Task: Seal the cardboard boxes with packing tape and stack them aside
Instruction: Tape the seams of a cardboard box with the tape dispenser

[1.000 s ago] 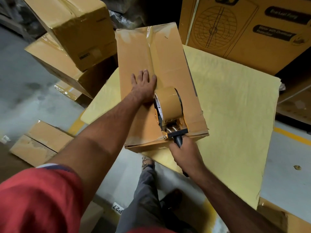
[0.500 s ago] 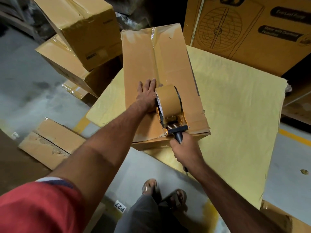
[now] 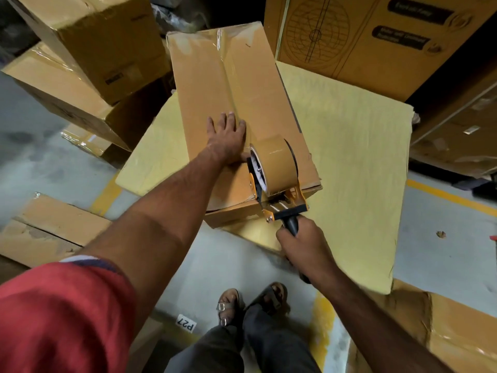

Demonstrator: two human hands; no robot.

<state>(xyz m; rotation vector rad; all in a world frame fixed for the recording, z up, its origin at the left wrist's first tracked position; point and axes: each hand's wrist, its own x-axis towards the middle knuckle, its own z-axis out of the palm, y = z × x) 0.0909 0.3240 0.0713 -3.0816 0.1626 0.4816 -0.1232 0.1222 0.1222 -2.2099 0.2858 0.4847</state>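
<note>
With the left hand [image 3: 227, 138] pressing flat on the long brown cardboard box [image 3: 215, 84] lying on the pale yellow worktop [image 3: 349, 157], the right hand's [image 3: 304, 243] grip wrapped tightly round the orange tape dispenser's [image 3: 274, 173] black handle should pull steadily over the near edge, keeping tape centred on the seam.

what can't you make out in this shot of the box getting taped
Head view only:
- Where the tape dispenser meets the cardboard box: hidden behind the roll.
- Right hand fingers: curled under the black handle, seen only from the back.
- Print on the fan carton: blurred, cut off by the top edge.
- Box top beneath the left hand: covered by the palm.
</note>
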